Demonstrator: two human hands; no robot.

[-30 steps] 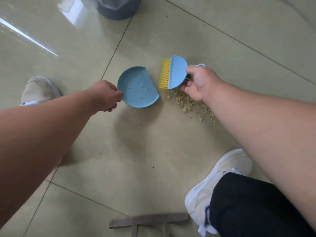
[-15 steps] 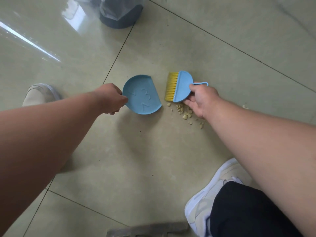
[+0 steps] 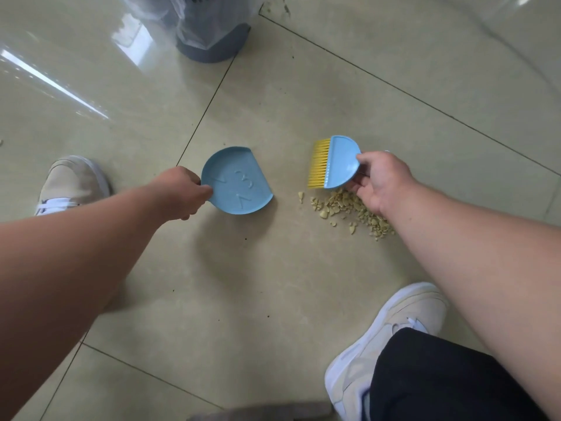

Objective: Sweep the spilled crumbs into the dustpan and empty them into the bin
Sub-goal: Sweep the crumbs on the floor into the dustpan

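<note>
The pale yellow broken crumbs (image 3: 349, 209) lie in a loose heap on the glossy beige tiled floor (image 3: 273, 284), right of the frame's centre, partly under the right hand (image 3: 381, 180). That hand's fingers are curled round the handle end of the small blue plastic brush with yellow bristles (image 3: 334, 162), which hangs just above the far edge of the heap, bristles pointing left. Left of the heap, with a strip of bare tile between, sits the round blue plastic dustpan (image 3: 236, 182), empty, its straight open lip facing the crumbs. The left hand (image 3: 179, 192) grips its rim at the far side from the lip.

To do this step well, I'd say the pan should slide right until its lip touches the nearest crumbs and be pressed flat so nothing slips beneath. The brush wants setting down behind the heap, on the right, then drawn left in short low strokes; hard flicks would likely scatter such light bits.

The grey bin with a clear plastic liner (image 3: 212, 34) stands at the upper middle of the frame. A pale sneaker (image 3: 73, 180) shows at left, another (image 3: 385, 338) at lower right.
</note>
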